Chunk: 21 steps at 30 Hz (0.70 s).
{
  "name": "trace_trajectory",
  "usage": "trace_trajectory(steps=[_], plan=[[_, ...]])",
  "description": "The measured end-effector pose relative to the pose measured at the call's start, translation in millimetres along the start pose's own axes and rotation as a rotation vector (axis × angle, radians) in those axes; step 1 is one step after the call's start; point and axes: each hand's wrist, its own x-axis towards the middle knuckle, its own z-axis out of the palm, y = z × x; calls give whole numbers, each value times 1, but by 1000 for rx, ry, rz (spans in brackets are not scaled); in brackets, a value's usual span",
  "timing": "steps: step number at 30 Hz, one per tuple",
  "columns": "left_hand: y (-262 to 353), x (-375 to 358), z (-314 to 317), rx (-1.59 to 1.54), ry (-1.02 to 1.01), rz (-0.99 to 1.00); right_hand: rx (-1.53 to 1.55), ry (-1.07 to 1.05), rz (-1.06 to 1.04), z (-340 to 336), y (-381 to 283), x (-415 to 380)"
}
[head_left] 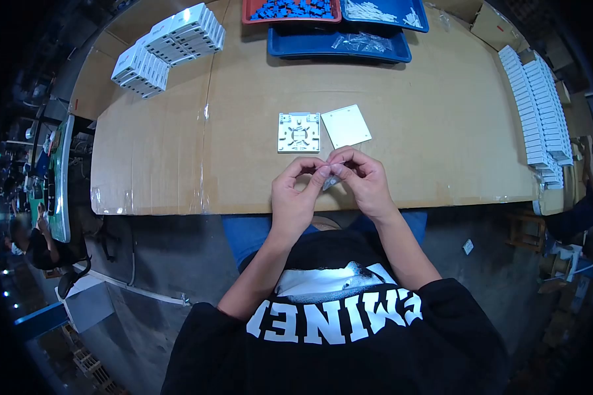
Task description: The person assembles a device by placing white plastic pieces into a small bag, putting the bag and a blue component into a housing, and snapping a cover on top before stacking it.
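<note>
Both hands meet near the table's front edge, fingertips pinched together. Between them hangs a small clear plastic bag (331, 182), mostly covered by the fingers; what it contains is too small to make out. My left hand (296, 192) pinches it from the left with thumb and forefinger. On the other side my right hand (370, 187) grips its upper edge the same way. Just beyond the fingers lies a square white plastic box base (299, 133), its moulded inside facing up. Beside it, turned at a slight angle, rests a flat white cover (346, 126).
Stacked white boxes stand at the back left (184, 33) and along the right side (534, 108). At the far edge are a red tray (245, 14) of blue pieces, a blue tray (423, 20) of white sticks, and a lower blue tray (303, 47) with clear bags. Cardboard (151, 151) covers the table.
</note>
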Motion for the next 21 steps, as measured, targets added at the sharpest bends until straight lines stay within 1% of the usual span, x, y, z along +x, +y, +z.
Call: trace_trajectory(steps=[3,5,7,9,11,16,18,21], plan=[[2,-1,1,14,-6,17,-1,1,-23,1,-3,0],[-5,3,0,-165,-2,0,13,33,-5,4,-2,0],[-1,5,-2,-134,-12,3,26,62,4,4,-4,1],[1,7,-5,-100,-19,7,82,80,69,2,-6,1],[0,6,-6,-90,-23,-32,83,79,66,2,-4,2],[-5,6,-3,-138,2,-26,91,54,72,2,-6,1],[-2,5,-2,-145,7,-35,71,26,5,2,-4,2],[0,3,-2,-154,-28,-82,45,-8,19,1,-5,2]])
